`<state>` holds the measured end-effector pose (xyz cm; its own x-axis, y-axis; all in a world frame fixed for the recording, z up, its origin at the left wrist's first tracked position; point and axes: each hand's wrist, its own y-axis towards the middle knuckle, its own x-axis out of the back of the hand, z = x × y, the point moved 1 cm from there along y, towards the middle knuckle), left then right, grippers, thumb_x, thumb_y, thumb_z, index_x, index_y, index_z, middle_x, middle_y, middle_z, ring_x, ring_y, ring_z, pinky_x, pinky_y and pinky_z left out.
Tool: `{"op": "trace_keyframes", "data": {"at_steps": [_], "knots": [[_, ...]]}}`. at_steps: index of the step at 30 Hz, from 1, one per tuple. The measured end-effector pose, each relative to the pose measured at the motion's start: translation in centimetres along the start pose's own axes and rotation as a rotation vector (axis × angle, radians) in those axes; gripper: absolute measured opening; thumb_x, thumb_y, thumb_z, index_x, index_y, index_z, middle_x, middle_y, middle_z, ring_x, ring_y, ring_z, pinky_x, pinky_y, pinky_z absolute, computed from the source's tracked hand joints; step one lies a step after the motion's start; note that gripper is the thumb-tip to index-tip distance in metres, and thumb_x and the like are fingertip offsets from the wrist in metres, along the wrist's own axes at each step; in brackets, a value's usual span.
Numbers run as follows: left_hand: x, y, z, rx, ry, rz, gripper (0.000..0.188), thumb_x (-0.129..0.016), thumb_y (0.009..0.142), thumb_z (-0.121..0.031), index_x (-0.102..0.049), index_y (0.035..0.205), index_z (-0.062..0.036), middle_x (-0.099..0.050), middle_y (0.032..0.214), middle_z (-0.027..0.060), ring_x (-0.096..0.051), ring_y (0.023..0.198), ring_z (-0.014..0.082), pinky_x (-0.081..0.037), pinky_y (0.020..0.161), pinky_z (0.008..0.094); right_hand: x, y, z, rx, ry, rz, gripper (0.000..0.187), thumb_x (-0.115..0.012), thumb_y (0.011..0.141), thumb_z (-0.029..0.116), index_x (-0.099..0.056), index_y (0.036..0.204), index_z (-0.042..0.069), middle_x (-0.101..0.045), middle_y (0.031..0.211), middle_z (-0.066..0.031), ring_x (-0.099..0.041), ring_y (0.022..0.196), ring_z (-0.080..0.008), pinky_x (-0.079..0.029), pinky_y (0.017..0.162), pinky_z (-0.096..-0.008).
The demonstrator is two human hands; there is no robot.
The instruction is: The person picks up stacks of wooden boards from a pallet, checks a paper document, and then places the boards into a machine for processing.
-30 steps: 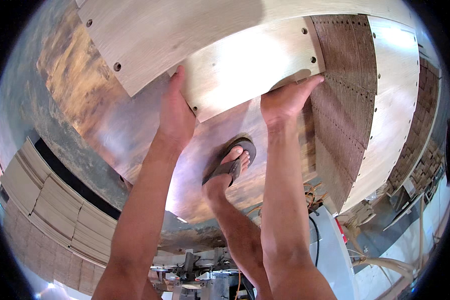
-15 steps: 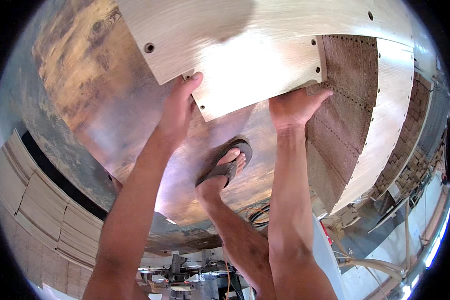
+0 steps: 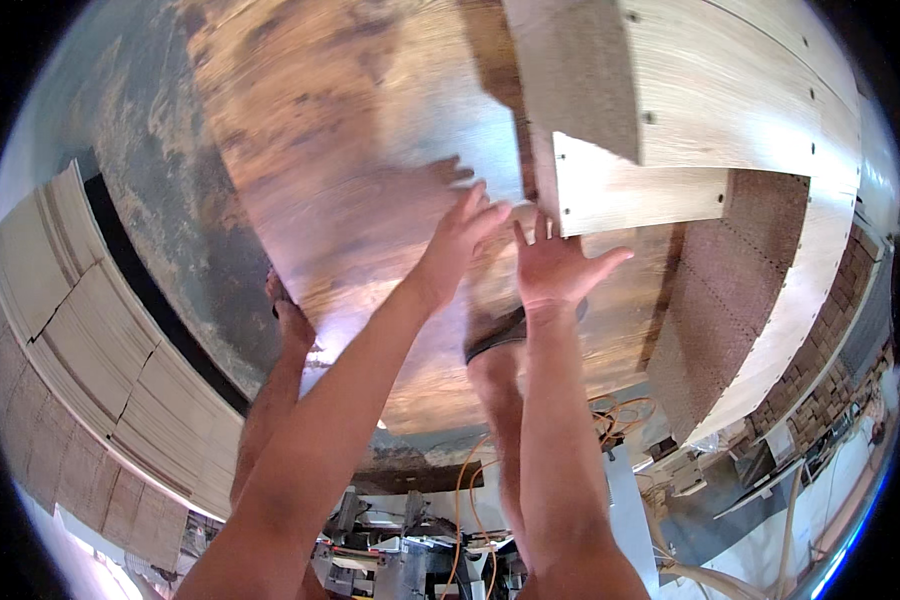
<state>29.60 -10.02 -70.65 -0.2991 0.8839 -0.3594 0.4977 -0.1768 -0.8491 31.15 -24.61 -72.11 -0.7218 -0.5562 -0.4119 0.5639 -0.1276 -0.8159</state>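
A pale wooden panel (image 3: 650, 195) with dark holes near its ends lies at the right, its lower left corner just beyond my right hand. Above it sits a larger drilled pale panel (image 3: 730, 105). My right hand (image 3: 555, 270) is palm up, fingers spread and thumb out to the right; its fingertips are at that corner, and whether they touch cannot be told. My left hand (image 3: 460, 245) hovers beside it over the brown wood-grain board (image 3: 320, 180), fingers apart, holding nothing. The hand casts a shadow on the board.
Stacked boards (image 3: 80, 310) stand along the left. A tall pile of panels with rough brown sides (image 3: 715, 290) rises at the right. My sandalled foot (image 3: 500, 340) is on the wood-grain board. Orange cables (image 3: 620, 410) lie behind, near machinery (image 3: 400, 540).
Both hands have let go of the pale panel's edge and come closer together. The view has shifted, so the panels now appear farther right. More of the wood-grain board shows.
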Motion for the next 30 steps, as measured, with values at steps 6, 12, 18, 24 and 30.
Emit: {"op": "trace_keyframes", "data": {"at_steps": [6, 12, 18, 24, 30], "knots": [[11.0, -7.9, 7.6, 0.192, -0.032, -0.128, 0.089, -0.062, 0.088, -0.047, -0.018, 0.153, -0.0060, -0.024, 0.157, 0.0164, -0.026, 0.143, 0.0276, -0.023, 0.112, 0.0467, -1.5, -0.5, -0.9, 0.054, -0.078, 0.000, 0.126, -0.034, 0.066, 0.095, -0.002, 0.155, 0.013, 0.004, 0.161, -0.0124, 0.005, 0.147, -0.0353, 0.004, 0.116, -0.0568], [17.8, -13.3, 9.9, 0.285, 0.023, -0.190, 0.066, -0.050, 0.095, -0.043, -0.029, 0.149, -0.0113, -0.037, 0.149, 0.0098, -0.034, 0.138, 0.0235, -0.027, 0.110, 0.0461, -1.4, -0.5, -0.3, 0.046, -0.210, 0.092, 0.123, -0.030, 0.068, 0.095, 0.000, 0.155, 0.014, 0.009, 0.160, -0.0123, 0.009, 0.147, -0.0346, 0.004, 0.116, -0.0553], [20.1, -15.3, 10.9, 0.294, 0.016, -0.193, 0.081, -0.059, 0.090, -0.044, -0.021, 0.152, -0.0081, -0.038, 0.149, 0.0168, -0.037, 0.137, 0.0284, -0.027, 0.109, 0.0463, -3.2, -1.4, 0.3, 0.143, -0.304, 0.123, 0.119, -0.024, 0.067, 0.096, -0.002, 0.155, 0.019, 0.006, 0.161, -0.0116, 0.009, 0.147, -0.0364, 0.006, 0.114, -0.0601], [20.0, -14.8, 9.2, 0.234, -0.019, -0.175, 0.078, -0.058, 0.092, -0.042, -0.021, 0.152, -0.0077, -0.034, 0.151, 0.0174, -0.037, 0.137, 0.0284, -0.028, 0.109, 0.0464, -4.1, -1.9, 1.0, 0.096, -0.208, 0.078, 0.105, -0.023, 0.075, 0.089, -0.008, 0.155, 0.023, 0.002, 0.161, -0.0097, 0.006, 0.147, -0.0342, 0.006, 0.110, -0.0695], [18.8, -15.4, 9.3, 0.331, 0.020, -0.206, 0.076, -0.056, 0.092, -0.044, -0.022, 0.152, -0.0095, -0.034, 0.151, 0.0137, -0.034, 0.139, 0.0259, -0.027, 0.110, 0.0483, -4.0, -1.0, 2.3, 0.186, -0.267, -0.011, 0.105, -0.019, 0.074, 0.091, -0.005, 0.155, 0.025, 0.004, 0.162, -0.0056, 0.009, 0.147, -0.0338, 0.004, 0.108, -0.0721]]}}
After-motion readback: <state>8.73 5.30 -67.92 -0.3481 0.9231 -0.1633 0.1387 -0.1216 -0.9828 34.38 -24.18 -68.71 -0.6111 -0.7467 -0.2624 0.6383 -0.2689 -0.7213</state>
